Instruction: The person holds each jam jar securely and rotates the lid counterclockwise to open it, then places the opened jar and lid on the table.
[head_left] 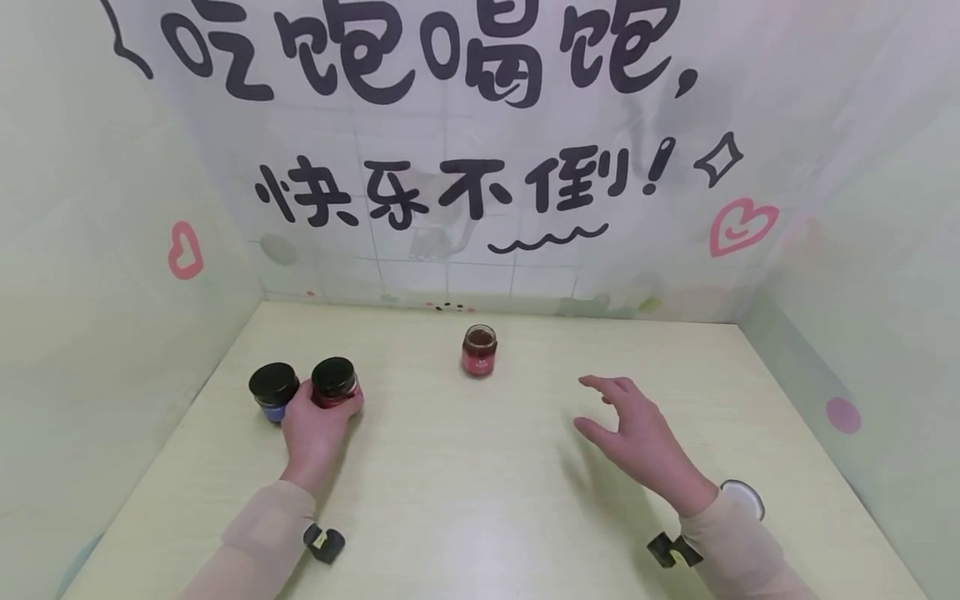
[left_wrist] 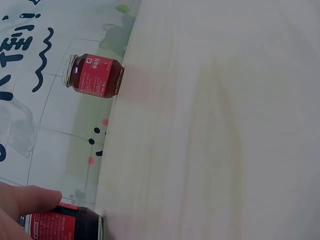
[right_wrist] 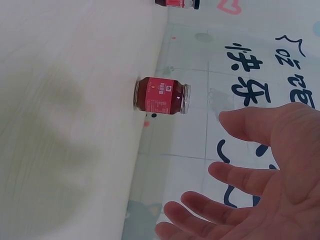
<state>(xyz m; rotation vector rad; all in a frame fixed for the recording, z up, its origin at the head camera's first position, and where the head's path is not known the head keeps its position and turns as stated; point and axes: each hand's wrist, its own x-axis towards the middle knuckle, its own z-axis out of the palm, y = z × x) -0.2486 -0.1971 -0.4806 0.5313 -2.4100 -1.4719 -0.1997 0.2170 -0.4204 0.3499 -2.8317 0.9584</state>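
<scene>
The left hand (head_left: 318, 429) grips an upright, red-labelled glass jar with a black lid (head_left: 335, 383) at the worktop's (head_left: 465, 483) left, just beside a blue-labelled, black-lidded jar (head_left: 273, 392). Between the hands and farther back, a lidless red-labelled glass jar (head_left: 479, 354) stands with its long axis vertical, seemingly nearer the empty, wide-spread right hand's (head_left: 648, 446) fingertips.

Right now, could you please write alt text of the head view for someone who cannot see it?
A left hand grips a black-lidded red jar beside a blue jar on a pale table. The empty right hand hovers above it; a lidless red jar stands farther back, between the hands.
</scene>
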